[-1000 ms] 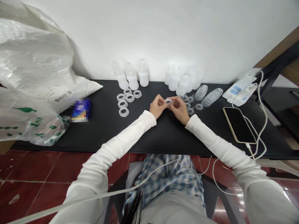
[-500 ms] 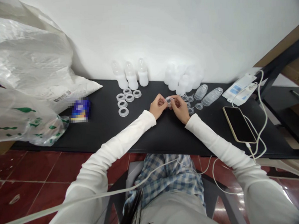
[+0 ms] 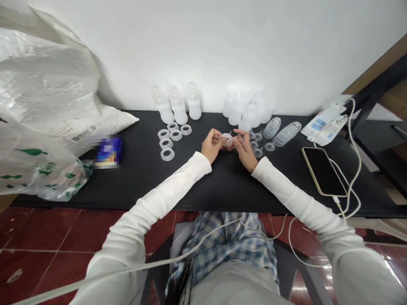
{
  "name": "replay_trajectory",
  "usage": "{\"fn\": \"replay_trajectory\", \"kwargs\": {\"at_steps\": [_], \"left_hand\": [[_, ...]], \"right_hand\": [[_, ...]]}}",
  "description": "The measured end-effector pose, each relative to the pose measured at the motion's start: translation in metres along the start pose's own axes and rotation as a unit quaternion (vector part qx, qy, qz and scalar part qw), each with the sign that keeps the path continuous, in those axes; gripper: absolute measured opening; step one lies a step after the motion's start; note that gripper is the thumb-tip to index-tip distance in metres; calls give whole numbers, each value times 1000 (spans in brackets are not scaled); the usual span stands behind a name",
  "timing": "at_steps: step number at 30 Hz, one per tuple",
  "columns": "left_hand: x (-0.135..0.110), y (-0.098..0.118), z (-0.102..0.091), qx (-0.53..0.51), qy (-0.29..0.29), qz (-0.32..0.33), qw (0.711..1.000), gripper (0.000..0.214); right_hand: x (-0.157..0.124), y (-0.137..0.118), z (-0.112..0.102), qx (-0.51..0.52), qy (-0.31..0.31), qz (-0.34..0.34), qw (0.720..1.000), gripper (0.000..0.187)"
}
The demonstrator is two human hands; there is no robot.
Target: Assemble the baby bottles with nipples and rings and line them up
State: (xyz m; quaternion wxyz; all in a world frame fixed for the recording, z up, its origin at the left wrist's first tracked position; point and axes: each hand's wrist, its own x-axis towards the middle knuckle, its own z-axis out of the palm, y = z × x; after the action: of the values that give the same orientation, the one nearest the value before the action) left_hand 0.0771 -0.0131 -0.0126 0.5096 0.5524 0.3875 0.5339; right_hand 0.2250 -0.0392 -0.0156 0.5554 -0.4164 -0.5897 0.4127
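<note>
My left hand grips a translucent white bottle collar ring by its left side, above the black table. At the ring's right side, my right hand has its thumb and a lower fingertip against the rim, the index finger lifted away. Whether a small clear piece sits between the right fingers cannot be made out. Several matching collar rings lie in a cluster left of my hands. Just right of my right hand are several small clear silicone nipples, partly hidden by it.
Three capped bottles stand at the back by the wall. White bottle bodies are grouped behind my hands, with stacked clear caps to the right. A phone with cables lies right; plastic bags and a blue packet are left.
The right index finger has lifted off the ring and the right hand has opened slightly. The ring now faces more toward the camera; my left hand keeps its hold.
</note>
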Motion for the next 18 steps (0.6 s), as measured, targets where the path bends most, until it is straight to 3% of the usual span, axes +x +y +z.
{"fn": "replay_trajectory", "kwargs": {"at_steps": [5, 8, 12, 18], "left_hand": [[1, 0, 0, -41, -20, 5, 999, 27], [1, 0, 0, -68, -41, 9, 997, 21], [6, -3, -2, -68, -55, 33, 996, 28], [40, -16, 2, 77, 36, 44, 995, 33]], "right_hand": [[4, -1, -2, 51, -16, 58, 997, 52], [6, -8, -4, 40, -21, 45, 998, 42], [7, -14, -5, 25, 25, 10, 999, 42], [3, -13, -5, -74, 109, -56, 990, 43]]}}
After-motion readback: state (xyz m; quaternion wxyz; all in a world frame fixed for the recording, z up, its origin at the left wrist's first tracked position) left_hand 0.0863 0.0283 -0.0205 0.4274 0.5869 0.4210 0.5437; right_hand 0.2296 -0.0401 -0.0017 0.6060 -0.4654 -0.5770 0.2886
